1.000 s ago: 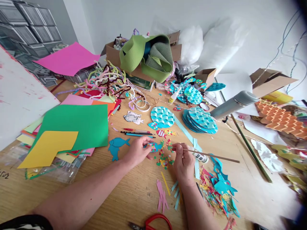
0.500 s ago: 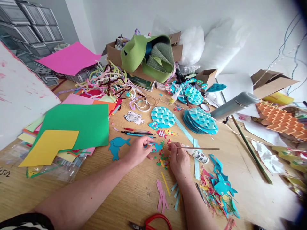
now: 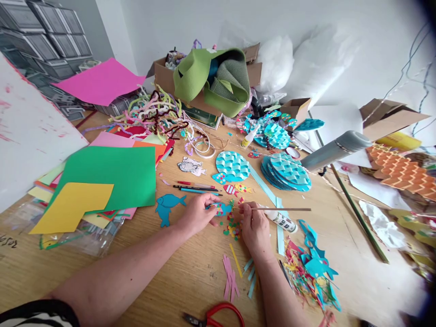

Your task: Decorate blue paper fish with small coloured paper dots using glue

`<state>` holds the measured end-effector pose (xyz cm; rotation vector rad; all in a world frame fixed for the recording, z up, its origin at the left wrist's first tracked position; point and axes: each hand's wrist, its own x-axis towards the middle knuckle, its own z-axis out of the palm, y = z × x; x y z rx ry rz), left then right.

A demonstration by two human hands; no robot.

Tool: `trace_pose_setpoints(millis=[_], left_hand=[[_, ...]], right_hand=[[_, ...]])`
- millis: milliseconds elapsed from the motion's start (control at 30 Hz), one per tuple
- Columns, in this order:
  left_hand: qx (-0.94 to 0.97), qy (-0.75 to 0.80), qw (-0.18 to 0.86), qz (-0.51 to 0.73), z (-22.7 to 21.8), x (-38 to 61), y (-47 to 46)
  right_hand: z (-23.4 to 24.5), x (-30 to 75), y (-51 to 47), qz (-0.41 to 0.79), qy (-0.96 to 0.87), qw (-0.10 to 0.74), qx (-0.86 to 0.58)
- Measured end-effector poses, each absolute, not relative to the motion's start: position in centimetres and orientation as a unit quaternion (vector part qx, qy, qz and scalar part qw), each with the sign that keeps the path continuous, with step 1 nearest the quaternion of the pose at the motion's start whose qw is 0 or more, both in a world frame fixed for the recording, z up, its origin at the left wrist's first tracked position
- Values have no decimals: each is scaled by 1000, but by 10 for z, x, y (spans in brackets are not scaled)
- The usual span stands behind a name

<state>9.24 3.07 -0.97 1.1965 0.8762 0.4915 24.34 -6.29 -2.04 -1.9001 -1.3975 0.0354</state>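
Between the fingers of my left hand [image 3: 199,212] is a small blue paper fish [image 3: 222,209] decorated with coloured triangles. My right hand [image 3: 254,227] pinches a thin wooden stick [image 3: 286,209], its long end pointing right and its other end close to the fish's tail. Whether that tip touches the fish is too small to tell. Small paper dots [image 3: 233,229] in several colours lie between my hands. A larger blue paper fish [image 3: 168,206] rests left of my left hand. Just beyond my right hand a white glue bottle [image 3: 284,221] lies on its side.
Red-handled pliers [image 3: 223,313] lie at the front edge. Paper scraps [image 3: 315,263] are heaped to the right, coloured sheets [image 3: 112,177] to the left. Pencils [image 3: 197,188], a woven blue paper disc [image 3: 233,166], a disc stack [image 3: 286,171] and a grey flask [image 3: 337,150] stand farther back.
The view has shifted very slightly. Both hands keep their places, still holding the fish and the stick.
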Motion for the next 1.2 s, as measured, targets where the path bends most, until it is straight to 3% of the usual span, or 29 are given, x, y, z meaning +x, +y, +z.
trace_pose_setpoints(millis=[467,833,1200], left_hand=[[561,380,700,227,-17,91,31],[539,397,709,222,-8,93,31],[538,385,713,232,-9,92,31]], right_hand=[[-14,240,-66,21,-472,424,-773],[-25,241,-58,-3,-557,358,-749],[-12,239,-65,15,-454,424,-784]])
